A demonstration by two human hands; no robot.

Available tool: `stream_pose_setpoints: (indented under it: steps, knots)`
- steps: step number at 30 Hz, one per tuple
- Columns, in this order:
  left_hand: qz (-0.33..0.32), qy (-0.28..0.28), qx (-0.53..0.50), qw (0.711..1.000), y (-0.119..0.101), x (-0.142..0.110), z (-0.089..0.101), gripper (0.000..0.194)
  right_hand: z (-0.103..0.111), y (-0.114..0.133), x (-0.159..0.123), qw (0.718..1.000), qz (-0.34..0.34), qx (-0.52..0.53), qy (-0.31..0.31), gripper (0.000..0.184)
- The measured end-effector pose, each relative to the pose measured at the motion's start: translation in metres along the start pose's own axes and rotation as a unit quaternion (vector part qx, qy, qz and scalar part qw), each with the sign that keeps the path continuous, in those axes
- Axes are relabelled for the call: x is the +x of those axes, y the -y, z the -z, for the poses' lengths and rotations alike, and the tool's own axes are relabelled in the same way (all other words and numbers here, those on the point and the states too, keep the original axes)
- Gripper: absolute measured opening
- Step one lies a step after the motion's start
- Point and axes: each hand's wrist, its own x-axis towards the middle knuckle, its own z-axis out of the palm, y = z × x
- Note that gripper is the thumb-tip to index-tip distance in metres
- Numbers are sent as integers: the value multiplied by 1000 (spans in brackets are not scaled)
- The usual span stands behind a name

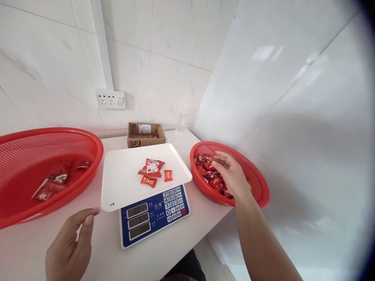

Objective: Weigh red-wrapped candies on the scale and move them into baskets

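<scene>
My right hand [230,171] reaches into the right red basket [260,187], which holds many red-wrapped candies [215,182]. Its thumb and fingers close around a small red wrapped candy [208,159], partly hidden by the fingertips. My left hand [72,244] is beside the near left corner of the scale, empty, its thumb and index finger slightly apart. On the white pan [120,171] of the blue digital scale [158,218] lie several red candy packets [152,168], one of them with a white design, and a small one [168,175] off to the right.
At the left stands a large red basket [96,156] with a few red packets [51,189] inside. An open cardboard box [146,143] sits behind the pan, near a clear plastic container [182,121]. White walls border the table [172,257] at the back and right.
</scene>
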Motion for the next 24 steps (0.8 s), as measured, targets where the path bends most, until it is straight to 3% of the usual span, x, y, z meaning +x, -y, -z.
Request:
stream_pose_setpoints:
  steps: [3,6,9,12,15,19,24]
  knots:
    - [2,38,5,999,-7,1,5,31,-43,15,-7,996,58,4,68,34]
    - [11,32,-11,999,-5,3,5,32,-87,24,-9,987,111,23,112,32]
    - [19,22,-27,999,1,4,3,32,-116,32,-11,968,138,17,208,41]
    - [32,16,-46,998,0,4,3,32,-125,37,-18,929,153,-80,326,55]
    - [33,17,-67,997,-8,1,3,31,-130,36,-24,890,168,-167,389,56]
    - [30,26,-82,996,-17,-3,3,29,-150,34,-21,872,193,-226,389,50]
    - [59,25,-82,995,-21,-4,5,28,-167,46,-11,856,189,-246,412,57]
